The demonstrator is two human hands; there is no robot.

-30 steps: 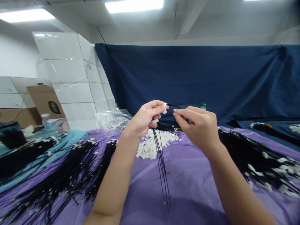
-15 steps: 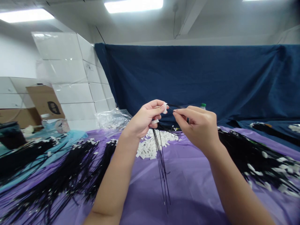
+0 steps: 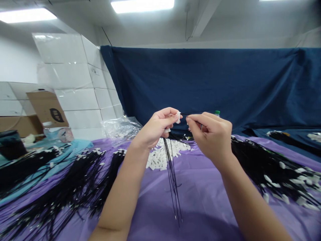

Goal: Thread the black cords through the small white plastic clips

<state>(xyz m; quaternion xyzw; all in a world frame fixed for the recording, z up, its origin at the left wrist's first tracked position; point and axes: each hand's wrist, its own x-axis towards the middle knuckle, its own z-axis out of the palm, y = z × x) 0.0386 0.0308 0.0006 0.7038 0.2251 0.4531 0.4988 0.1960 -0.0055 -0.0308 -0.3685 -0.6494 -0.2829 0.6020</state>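
Observation:
Between thumb and forefinger my left hand [image 3: 159, 127] pinches a small white plastic connector [image 3: 178, 117]. A second white piece [image 3: 167, 130] shows among its lower fingers. Several thin black wires [image 3: 172, 177] hang from this hand over the purple cloth. My right hand [image 3: 212, 135], close by on the right, is closed in a pinch on a thin black wire [image 3: 184, 114] that runs across to the connector. Whether the wire's tip is inside the connector is too small to tell. Below the hands lies a pile of white connectors [image 3: 159, 159].
Bundles of black wires [image 3: 67, 184] with white ends lie on the left of the purple cloth [image 3: 200, 197]. Another wire bundle [image 3: 265, 164] lies at right. Behind stand white boxes [image 3: 75, 77], clear plastic wrap [image 3: 121, 129] and a dark blue curtain [image 3: 200, 80].
My right fingertips have closed up on the wire between the hands, and the connector has tilted slightly. Both hands stay in nearly the same place.

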